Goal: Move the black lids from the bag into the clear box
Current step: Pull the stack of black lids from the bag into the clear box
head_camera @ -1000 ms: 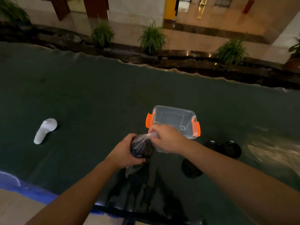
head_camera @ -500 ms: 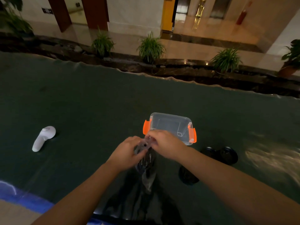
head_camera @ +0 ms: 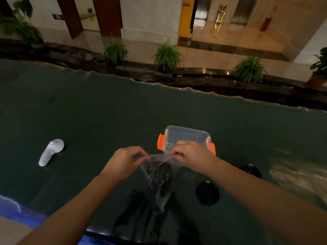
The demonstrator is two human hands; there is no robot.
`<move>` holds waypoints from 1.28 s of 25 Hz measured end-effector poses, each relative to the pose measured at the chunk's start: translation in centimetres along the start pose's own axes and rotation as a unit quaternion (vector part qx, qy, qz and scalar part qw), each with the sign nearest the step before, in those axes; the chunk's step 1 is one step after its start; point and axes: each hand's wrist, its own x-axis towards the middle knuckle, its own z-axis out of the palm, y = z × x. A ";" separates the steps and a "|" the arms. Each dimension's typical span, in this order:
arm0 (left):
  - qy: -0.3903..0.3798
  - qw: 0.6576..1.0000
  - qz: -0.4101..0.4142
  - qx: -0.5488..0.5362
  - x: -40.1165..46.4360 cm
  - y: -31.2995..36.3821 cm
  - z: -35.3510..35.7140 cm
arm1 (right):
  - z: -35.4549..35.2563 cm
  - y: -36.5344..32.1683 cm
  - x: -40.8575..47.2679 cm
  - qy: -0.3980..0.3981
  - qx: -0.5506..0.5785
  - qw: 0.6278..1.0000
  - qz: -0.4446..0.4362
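Observation:
A clear plastic bag [head_camera: 160, 175] with black lids inside hangs between my hands above the dark green table. My left hand [head_camera: 124, 160] pinches the left side of the bag's mouth and my right hand [head_camera: 192, 156] pinches the right side, so the mouth is stretched wide. Just behind my right hand stands the clear box [head_camera: 185, 137] with orange latches, open and showing no lids inside. Two black lids lie on the table to the right, one [head_camera: 207, 192] near my right forearm and another [head_camera: 251, 169] partly hidden behind it.
A white hand controller [head_camera: 50, 152] lies on the table at the left. The table's far edge runs across the middle of the view, with potted plants [head_camera: 167, 56] and a tiled floor beyond. A blue strip marks the near left edge.
My hands have moved apart, pulling the bag's mouth wide; before, they held the bag bunched close together. The bag now hangs lower and longer. My view has tilted up a little.

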 end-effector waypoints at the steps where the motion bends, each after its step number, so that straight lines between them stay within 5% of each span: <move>1: 0.003 1.000 0.016 0.013 0.0 0.0 -0.4 | -0.2 0.1 -0.2 -0.001 -0.009 1.000 -0.001; 7: -0.025 0.966 0.177 0.188 0.0 0.4 -1.7 | -1.4 -0.3 -1.7 -0.003 -0.102 0.994 -0.048; 13: -0.043 0.938 0.183 0.291 0.3 0.8 -2.2 | -2.8 -1.0 -2.8 -0.004 -0.136 0.982 -0.134; 22: -0.092 0.922 0.258 0.273 -0.7 2.6 -2.3 | -0.7 -4.7 -3.2 0.017 -0.168 0.968 -0.188; 32: -0.175 0.902 0.242 0.312 -2.5 2.8 -2.6 | 0.3 -6.9 -1.6 -0.079 -0.054 0.995 -0.003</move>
